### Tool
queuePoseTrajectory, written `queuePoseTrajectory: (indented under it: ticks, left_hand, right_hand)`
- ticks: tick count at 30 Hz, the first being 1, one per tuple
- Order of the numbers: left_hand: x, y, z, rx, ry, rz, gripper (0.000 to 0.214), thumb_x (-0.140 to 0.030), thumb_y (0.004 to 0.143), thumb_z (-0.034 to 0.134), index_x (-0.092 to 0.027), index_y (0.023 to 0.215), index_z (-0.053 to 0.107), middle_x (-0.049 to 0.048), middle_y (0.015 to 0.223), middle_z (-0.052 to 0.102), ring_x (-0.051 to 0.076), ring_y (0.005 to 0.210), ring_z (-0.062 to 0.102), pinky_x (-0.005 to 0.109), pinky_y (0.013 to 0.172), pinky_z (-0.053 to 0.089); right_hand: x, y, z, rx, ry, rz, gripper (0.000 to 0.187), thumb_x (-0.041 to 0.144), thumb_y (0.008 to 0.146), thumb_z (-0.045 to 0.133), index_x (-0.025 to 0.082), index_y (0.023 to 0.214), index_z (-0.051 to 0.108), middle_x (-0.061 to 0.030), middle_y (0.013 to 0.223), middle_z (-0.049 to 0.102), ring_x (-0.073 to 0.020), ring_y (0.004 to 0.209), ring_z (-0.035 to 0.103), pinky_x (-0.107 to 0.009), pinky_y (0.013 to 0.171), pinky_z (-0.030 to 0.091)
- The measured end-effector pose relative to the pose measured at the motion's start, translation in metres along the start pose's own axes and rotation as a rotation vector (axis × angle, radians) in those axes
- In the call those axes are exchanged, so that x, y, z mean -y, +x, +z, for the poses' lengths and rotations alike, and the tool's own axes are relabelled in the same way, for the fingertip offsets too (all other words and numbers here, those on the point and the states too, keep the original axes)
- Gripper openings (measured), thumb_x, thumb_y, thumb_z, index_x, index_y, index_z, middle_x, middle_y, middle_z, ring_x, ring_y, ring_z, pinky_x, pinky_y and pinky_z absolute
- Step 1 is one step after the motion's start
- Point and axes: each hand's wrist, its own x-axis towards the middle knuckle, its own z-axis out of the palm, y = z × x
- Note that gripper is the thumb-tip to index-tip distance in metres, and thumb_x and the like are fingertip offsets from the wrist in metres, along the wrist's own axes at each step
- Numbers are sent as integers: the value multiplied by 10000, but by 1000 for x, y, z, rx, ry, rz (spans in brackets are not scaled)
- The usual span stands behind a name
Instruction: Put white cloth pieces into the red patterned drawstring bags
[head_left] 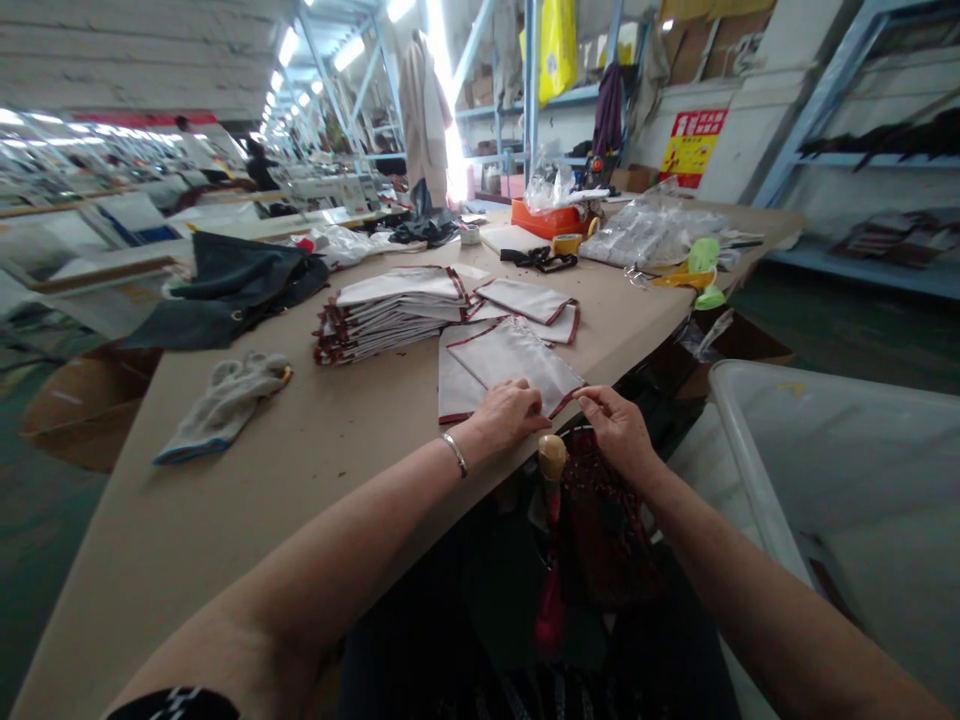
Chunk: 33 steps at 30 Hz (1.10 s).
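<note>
A flat grey fabric piece (pixel 510 365) with dark red trim lies at the near edge of the brown table (pixel 315 450). My left hand (pixel 510 412) rests curled on its near edge, fingers pressed on the cloth. My right hand (pixel 616 425) pinches the piece's near right corner at the table edge. Behind it sits a tall stack of the same folded pieces (pixel 390 310), with two more loose pieces (pixel 536 305) to its right. A wooden-knobbed tool (pixel 553 460) stands upright just below the table edge between my hands.
A pair of grey work gloves (pixel 225 400) lies to the left. Dark cloth (pixel 232 285) is heaped at the back left. An orange tray (pixel 547 218), tape and plastic bags (pixel 652 235) crowd the far end. A white plastic bin (pixel 840 480) stands at my right.
</note>
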Motion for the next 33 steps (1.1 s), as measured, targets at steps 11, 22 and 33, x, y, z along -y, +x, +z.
queuePoseTrajectory:
  ticks: [11,22,33]
  left_hand:
    - [-12,0,-6,0,94,-16,217,-230,843,499,-173,869,706,91,933,659,230,921,598,344,856,449]
    - [-6,-38,-68,-223,199,-168,197,-93,768,455,-162,843,624,85,867,666,226,872,617,325,797,461]
    - [-21,-124,-69,-833,-1414,-625,139,-236,706,596,-204,814,515,-29,685,573,111,550,571,193,438,424]
  right_hand:
    - [2,27,14,244,-533,-379,240,224,879,490,160,1024,670,-102,1104,647,-242,1071,528,-367,962,387]
    - [57,82,29,302,-1061,-384,271,84,835,443,140,977,667,-164,1007,659,-260,894,621,-329,706,435]
    - [112,-30,25,434,-677,-434,276,90,840,400,166,974,630,-114,895,688,-237,792,642,-316,700,456]
